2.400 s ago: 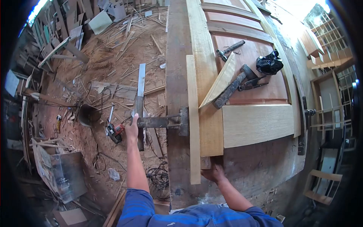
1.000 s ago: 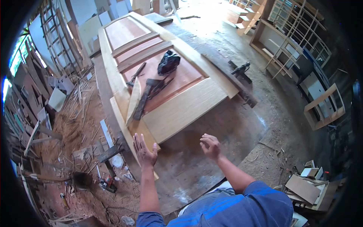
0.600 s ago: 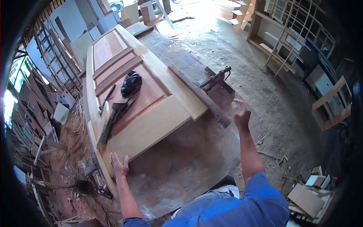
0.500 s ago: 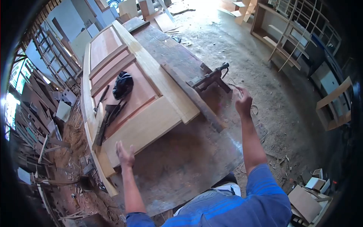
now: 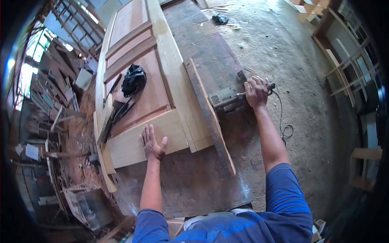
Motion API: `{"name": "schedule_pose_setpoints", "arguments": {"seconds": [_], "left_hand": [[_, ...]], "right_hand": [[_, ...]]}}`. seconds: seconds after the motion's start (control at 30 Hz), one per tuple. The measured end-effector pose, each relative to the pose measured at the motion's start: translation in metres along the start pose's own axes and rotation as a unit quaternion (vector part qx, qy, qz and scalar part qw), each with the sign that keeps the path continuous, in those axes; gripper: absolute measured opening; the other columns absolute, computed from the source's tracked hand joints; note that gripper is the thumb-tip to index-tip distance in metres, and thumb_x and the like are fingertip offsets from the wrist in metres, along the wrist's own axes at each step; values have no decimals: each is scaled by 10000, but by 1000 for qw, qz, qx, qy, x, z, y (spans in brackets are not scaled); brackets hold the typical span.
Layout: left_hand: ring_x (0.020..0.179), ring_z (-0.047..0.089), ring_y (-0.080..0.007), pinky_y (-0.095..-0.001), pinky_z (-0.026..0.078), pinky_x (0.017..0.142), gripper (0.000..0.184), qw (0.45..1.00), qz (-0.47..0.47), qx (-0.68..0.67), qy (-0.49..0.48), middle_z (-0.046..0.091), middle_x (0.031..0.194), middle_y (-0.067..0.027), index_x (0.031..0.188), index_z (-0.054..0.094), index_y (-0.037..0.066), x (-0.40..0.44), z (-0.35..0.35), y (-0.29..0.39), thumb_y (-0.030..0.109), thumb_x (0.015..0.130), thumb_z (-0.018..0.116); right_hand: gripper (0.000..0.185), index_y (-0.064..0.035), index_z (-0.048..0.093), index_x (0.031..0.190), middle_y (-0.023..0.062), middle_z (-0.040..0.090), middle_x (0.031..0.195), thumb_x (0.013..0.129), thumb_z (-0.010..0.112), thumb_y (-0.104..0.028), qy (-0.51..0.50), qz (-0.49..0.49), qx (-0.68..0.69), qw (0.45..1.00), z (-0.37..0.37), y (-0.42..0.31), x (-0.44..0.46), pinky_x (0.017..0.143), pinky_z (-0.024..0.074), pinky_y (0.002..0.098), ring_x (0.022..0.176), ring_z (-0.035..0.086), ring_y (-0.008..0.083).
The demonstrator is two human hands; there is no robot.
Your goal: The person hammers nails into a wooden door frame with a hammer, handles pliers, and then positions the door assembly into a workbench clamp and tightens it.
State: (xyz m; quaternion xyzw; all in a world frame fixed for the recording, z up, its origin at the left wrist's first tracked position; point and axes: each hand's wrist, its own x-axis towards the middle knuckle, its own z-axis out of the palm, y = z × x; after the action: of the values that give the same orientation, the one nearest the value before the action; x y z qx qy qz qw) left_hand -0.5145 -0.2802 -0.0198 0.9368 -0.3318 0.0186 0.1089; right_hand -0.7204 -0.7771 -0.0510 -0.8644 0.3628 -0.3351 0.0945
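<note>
My left hand [image 5: 152, 143] lies with fingers spread at the bottom rail of a panelled wooden door [image 5: 174, 125]. My right hand [image 5: 257, 92] is wrapped over the outer end of a metal clamp [image 5: 229, 102] at the bench's right edge. A long dark wooden strip [image 5: 208, 117] lies between the clamp and the door's right side. On the door's lower panel rest a black plastic bag [image 5: 134, 80], a hammer [image 5: 111, 117] with a dark handle, and another slim dark tool [image 5: 115, 84]. A pale strip [image 5: 106, 170] runs along the door's left edge.
The worn workbench [image 5: 178, 184] carries the door. Wood scraps and shavings cover the floor at the left, near a box-like piece [image 5: 91, 206]. A cable [image 5: 281, 121] hangs at the right, and wooden frames [image 5: 344, 60] stand at the far right.
My left hand has come from the door's left edge onto its bottom rail. My right hand has reached out rightward and closed on the clamp. The view has swung to the right.
</note>
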Motion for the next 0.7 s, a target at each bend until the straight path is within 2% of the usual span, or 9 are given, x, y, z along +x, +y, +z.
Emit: {"name": "schedule_pose_setpoints", "arguments": {"seconds": [0.13, 0.23, 0.3, 0.33, 0.37, 0.43, 0.5, 0.6, 0.7], "left_hand": [[1647, 192, -362, -556, 70, 1347, 986, 1000, -8, -18, 10, 259, 1762, -199, 1683, 316, 76, 0, -4, 3, 644, 925, 594], [1639, 211, -378, -557, 90, 1341, 957, 1000, -3, -23, 17, 267, 1756, -210, 1678, 329, 77, 1, -6, 1, 613, 933, 598], [1637, 216, -377, -556, 88, 1343, 952, 999, -6, -32, 27, 267, 1758, -203, 1674, 340, 77, 4, -8, 0, 608, 930, 603], [1636, 218, -376, -555, 87, 1344, 949, 999, -8, -36, 26, 268, 1759, -200, 1673, 345, 78, 1, -8, 0, 605, 928, 606], [1637, 218, -375, -556, 87, 1345, 947, 999, -10, -37, 30, 268, 1758, -199, 1671, 348, 78, 0, -8, 0, 603, 927, 609], [1637, 217, -373, -556, 87, 1346, 942, 999, -8, -39, 35, 270, 1758, -197, 1668, 356, 78, 0, -9, 0, 598, 926, 613], [1637, 214, -374, -558, 86, 1347, 944, 999, -12, -41, 33, 272, 1757, -196, 1671, 351, 80, 0, -9, 1, 600, 926, 610], [1639, 205, -373, -559, 81, 1347, 951, 999, -16, -36, 32, 271, 1757, -195, 1674, 343, 81, -2, -9, 0, 609, 926, 602], [1641, 195, -369, -558, 73, 1348, 965, 999, -20, -28, 29, 265, 1759, -193, 1678, 329, 79, -1, -11, 2, 624, 925, 589]], "right_hand": [[316, -124, 788, 1106, 142, 721, 1322, 994, 695, -405, -41, -7, 15, 999, -9, 0, 3, 1261, 233, 561, 1357, 585, 355], [411, -81, 734, 1228, 203, 678, 1372, 979, 727, -407, 26, -40, 52, 998, -27, -15, -4, 1250, 249, 566, 1354, 573, 404], [513, -31, 679, 1309, 254, 626, 1438, 981, 741, -420, -1, -9, 109, 994, -60, -48, -37, 1217, 330, 539, 1374, 566, 413], [571, -19, 650, 1355, 258, 610, 1463, 974, 754, -431, -106, 84, 275, 952, -69, -61, -64, 1195, 377, 523, 1390, 564, 403], [631, -6, 622, 1401, 263, 595, 1488, 968, 766, -442, -209, 175, 425, 863, -77, -76, -90, 1173, 423, 508, 1406, 561, 393], [800, -8, 505, 1541, 264, 581, 1522, 941, 799, -447, -348, 220, 324, 852, -99, -117, -136, 1157, 463, 477, 1428, 555, 375], [827, -5, 423, 1602, 212, 633, 1438, 948, 821, -317, -376, 235, 434, 784, -80, -140, -187, 1128, 480, 412, 1322, 612, 306], [877, -19, 366, 1638, 201, 616, 1487, 942, 823, -293, -408, 217, 399, 792, -100, -168, -168, 1164, 451, 389, 1361, 594, 266], [967, -62, 335, 1671, 237, 553, 1577, 901, 837, -362, -427, 195, 375, 799, -98, -161, -170, 1220, 409, 417, 1475, 529, 342]]}}
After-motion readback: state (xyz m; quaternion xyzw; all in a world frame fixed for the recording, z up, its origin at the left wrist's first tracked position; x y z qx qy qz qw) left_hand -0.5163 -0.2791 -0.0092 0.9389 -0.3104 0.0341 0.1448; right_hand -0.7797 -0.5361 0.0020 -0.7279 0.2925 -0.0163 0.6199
